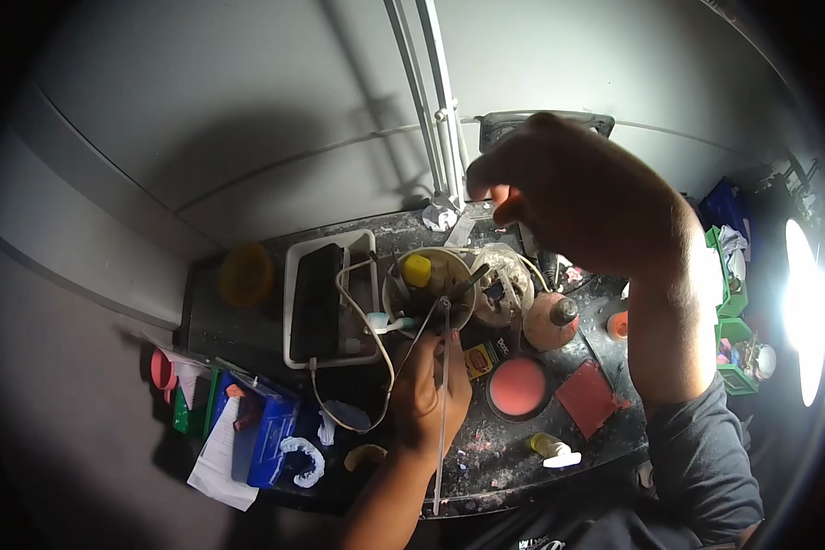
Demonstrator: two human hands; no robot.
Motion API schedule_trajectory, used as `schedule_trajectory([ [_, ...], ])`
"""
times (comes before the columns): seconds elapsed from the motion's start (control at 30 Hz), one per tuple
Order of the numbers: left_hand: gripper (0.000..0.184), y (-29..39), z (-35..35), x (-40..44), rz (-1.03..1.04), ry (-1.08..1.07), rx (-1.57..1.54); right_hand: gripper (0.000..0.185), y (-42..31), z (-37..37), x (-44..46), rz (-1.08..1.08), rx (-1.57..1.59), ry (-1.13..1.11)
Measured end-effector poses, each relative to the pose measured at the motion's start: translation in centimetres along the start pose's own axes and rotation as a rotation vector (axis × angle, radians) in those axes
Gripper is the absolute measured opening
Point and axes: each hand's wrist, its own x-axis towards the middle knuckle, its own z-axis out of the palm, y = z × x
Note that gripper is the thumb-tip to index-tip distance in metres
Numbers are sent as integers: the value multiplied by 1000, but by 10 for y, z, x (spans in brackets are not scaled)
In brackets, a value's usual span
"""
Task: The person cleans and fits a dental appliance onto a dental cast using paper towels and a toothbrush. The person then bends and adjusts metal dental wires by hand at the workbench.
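Note:
My left hand (431, 394) is closed at the front of a round tub (394, 298). A long thin rod (441, 422) with a dark round end at the top runs along its fingers, which pinch it near the tub. Inside the tub are a yellow block (416, 270) and several upright tools. My right hand (559, 188) is raised at the back, nearest the lamp arm (442, 115). Its fingers are curled in, and the back of the hand hides whatever they may hold.
A white tray (369, 252) holds a black phone-like device (317, 302) with a cable. A pink-filled bowl (518, 385), a pink slab (587, 398) and a round bottle (550, 323) stand right. A white dental arch (304, 461) lies left by a blue bin (270, 440). A bright lamp (802, 312) glows right.

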Motion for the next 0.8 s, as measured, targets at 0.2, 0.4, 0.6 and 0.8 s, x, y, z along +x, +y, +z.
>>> schedule_trajectory([
  [0.2, 3, -2, 2, -3, 26, -20, 19, 14, -40, 16, 38, -107, 259, -501],
  [0.4, 4, -3, 8, 3, 79, 56, -50, 15, -60, 58, 57, 70, 114, -566],
  [0.6, 9, -4, 9, 9, 41, 70, -63, 18, -58, 80, 68, 51, 31, -688],
  [0.8, 27, -7, 12, 0, 61, 49, 17, 24, -60, 95, 73, 140, 136, -576],
])
